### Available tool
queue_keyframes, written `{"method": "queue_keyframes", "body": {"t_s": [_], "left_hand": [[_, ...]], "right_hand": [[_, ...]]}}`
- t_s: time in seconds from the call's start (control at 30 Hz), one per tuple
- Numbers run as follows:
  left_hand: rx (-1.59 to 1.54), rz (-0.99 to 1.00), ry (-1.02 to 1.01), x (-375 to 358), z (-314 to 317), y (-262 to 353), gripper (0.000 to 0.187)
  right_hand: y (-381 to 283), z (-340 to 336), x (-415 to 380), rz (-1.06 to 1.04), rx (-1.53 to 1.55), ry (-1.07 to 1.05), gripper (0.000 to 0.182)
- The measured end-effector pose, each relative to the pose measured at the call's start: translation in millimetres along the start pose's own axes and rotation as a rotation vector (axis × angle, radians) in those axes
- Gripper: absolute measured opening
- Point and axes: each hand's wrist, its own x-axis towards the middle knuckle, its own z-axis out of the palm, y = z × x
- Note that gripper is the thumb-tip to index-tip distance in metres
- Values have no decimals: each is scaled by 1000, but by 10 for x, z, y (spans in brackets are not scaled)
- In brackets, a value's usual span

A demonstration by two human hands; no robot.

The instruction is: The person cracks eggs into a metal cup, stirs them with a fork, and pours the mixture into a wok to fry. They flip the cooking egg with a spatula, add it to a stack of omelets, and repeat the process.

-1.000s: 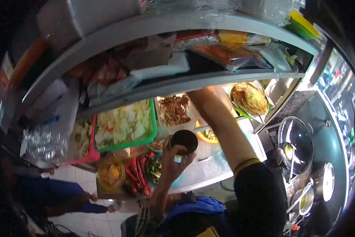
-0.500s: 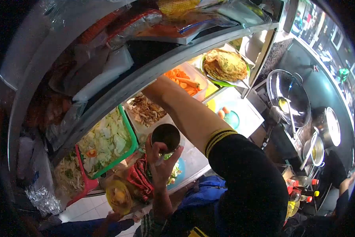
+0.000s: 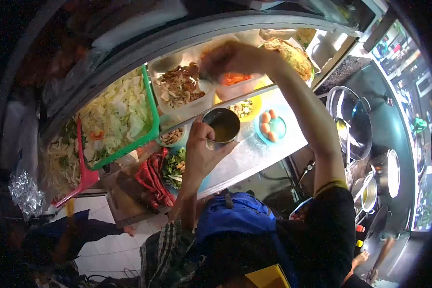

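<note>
My left hand (image 3: pixel 201 151) is wrapped round a metal cup (image 3: pixel 221 120), its mouth facing me and some yellowish liquid showing inside. Smeared by motion, my right hand (image 3: pixel 235 58) is over the containers, between a clear tub of shredded brown meat (image 3: pixel 180 86) and a tub of orange carrots (image 3: pixel 235 78); its fingers are not clear. Below the cup hand lies a plate of chopped greens (image 3: pixel 174 168) beside a red checked cloth (image 3: pixel 154 178). A dish with eggs (image 3: pixel 269 126) and a yellow plate of chopped bits (image 3: pixel 244 108) stand on the white counter.
A green-rimmed basket of cut cabbage (image 3: pixel 122 117) and a red-rimmed one (image 3: pixel 87 175) stand left. Omelettes (image 3: pixel 289 56) are piled at the back. A wok (image 3: pixel 352 125) and pots (image 3: pixel 367 192) stand right. Another person (image 3: pixel 76 235) is lower left; another person's hand (image 3: pixel 361 259) is lower right.
My right hand has come back out from deeper under the shelf and moved right. The cup is now turned more toward me, showing its contents. The person lower left has moved away with a yellow plate.
</note>
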Motion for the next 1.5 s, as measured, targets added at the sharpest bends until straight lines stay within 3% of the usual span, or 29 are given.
{"method": "queue_keyframes", "body": {"t_s": [0.03,0.1,0.17,0.23,0.3,0.37,0.4,0.5,0.53,0.7,0.77,0.8,0.97,1.03,1.17,1.3,1.43,1.5], "left_hand": [[-13,11,-1,30,69,37,56],[17,-54,-90,81,260,145,56],[-81,6,-57,128,484,214,56],[-177,66,-107,147,642,276,55],[-188,88,-155,125,784,366,55],[-256,-75,-273,93,896,467,54],[-274,-62,-288,102,948,510,54],[-370,-1,-376,110,1066,613,52],[-383,6,-387,105,1104,633,52],[-428,240,-366,131,1311,689,52],[-709,184,-418,64,1525,633,50],[-645,272,-397,127,1468,732,49],[-653,243,-505,211,1551,937,50],[-632,228,-512,221,1624,946,53],[-511,172,-639,223,1987,837,55],[-495,200,-589,297,2287,1041,53],[-494,196,-663,378,2641,1137,54],[-486,165,-641,393,2846,1195,53]], "right_hand": [[162,53,-186,-95,57,-118,30],[-19,244,-689,19,-107,-128,30],[267,490,-986,21,-213,-117,28],[129,550,-1280,41,-278,-107,23],[38,573,-1507,196,-273,-51,19],[-11,637,-1700,249,-302,70,18],[-31,667,-1786,273,-330,175,17],[-70,731,-1975,401,-407,228,15],[-42,767,-2064,347,-364,313,15],[-174,789,-2353,486,-293,383,15],[-198,838,-2475,543,-326,380,23],[-196,860,-2524,488,-307,429,26],[-197,864,-2760,509,-269,490,28],[-94,872,-2881,488,-425,528,31],[35,920,-3055,405,-240,544,32],[295,789,-3364,487,-426,639,32],[535,674,-3720,491,-577,556,32],[554,560,-3870,552,-440,504,36]]}}
